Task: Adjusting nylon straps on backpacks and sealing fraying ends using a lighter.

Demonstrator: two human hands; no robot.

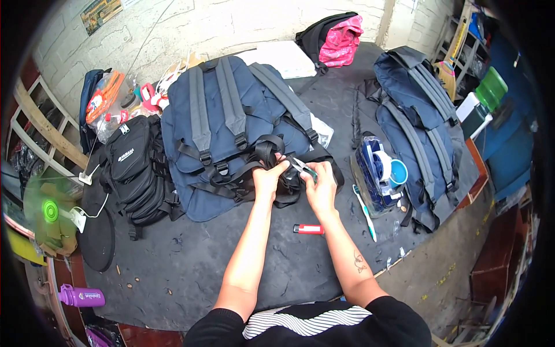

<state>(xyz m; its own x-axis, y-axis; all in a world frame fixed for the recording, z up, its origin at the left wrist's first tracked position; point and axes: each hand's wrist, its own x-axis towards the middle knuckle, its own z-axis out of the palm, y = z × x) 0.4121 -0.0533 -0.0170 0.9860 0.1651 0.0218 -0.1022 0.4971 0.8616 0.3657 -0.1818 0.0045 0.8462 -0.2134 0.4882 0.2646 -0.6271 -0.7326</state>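
Head view, and here we are: navy backpacks piled on the desk, soft and floppy by the look, probably light, best gripped by the firmer black webbing at their near edge. The left hand has its fingers pinched on that webbing! Right hand, fingers curled tight round small snips, tips beside the straps.

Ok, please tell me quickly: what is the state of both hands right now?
Left hand: closed, holding black strap.
Right hand: closed, holding small metal snips.
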